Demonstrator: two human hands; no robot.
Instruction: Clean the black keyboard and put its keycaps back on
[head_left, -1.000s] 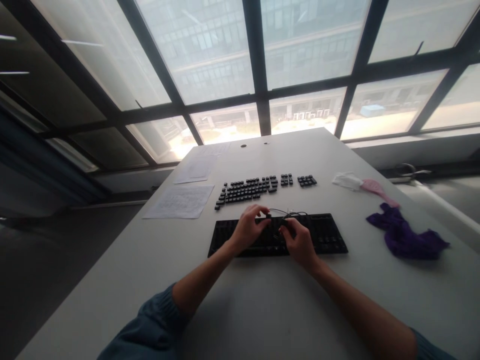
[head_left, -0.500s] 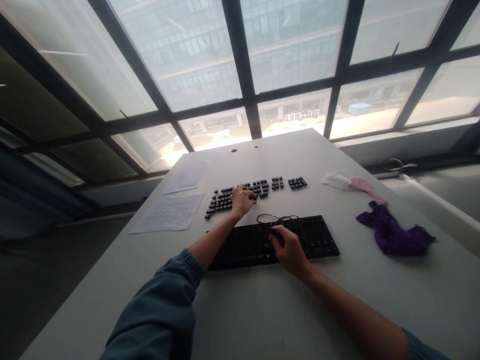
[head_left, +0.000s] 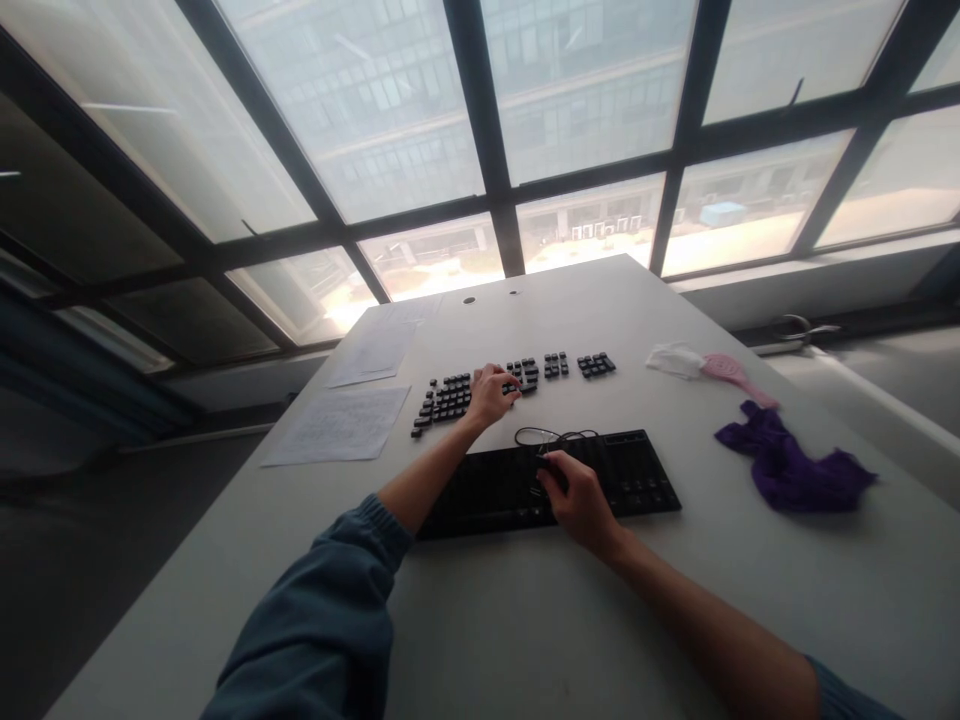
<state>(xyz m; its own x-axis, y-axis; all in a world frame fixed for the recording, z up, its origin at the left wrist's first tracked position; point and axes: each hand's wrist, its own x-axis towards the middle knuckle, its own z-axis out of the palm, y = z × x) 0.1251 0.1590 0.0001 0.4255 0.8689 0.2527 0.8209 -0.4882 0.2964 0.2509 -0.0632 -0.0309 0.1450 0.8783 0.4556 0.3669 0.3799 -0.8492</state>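
My left hand (head_left: 491, 395) reaches over the rows of loose black keycaps (head_left: 450, 402), its fingers apart and touching or just above some of them. Its palm and fingers hide part of the rows. My right hand (head_left: 577, 497) is closed on a small dark tool with thin wire ends, which looks like a keycap puller (head_left: 541, 462). That hand is above the black keyboard (head_left: 487, 490), which lies flat near me with most of its key area bare. Behind the keyboard, a thin black cable (head_left: 531, 432) lies in loops.
Written paper sheets (head_left: 337, 425) lie to the left. On the right are a white cloth or tissue (head_left: 673, 360), a pink brush-like object (head_left: 731, 372) and a crumpled purple cloth (head_left: 802, 465). The white table (head_left: 570, 310) reaches toward large windows.
My left hand has shifted slightly farther and to the right over the keycaps. My right hand keeps its place above the keyboard.
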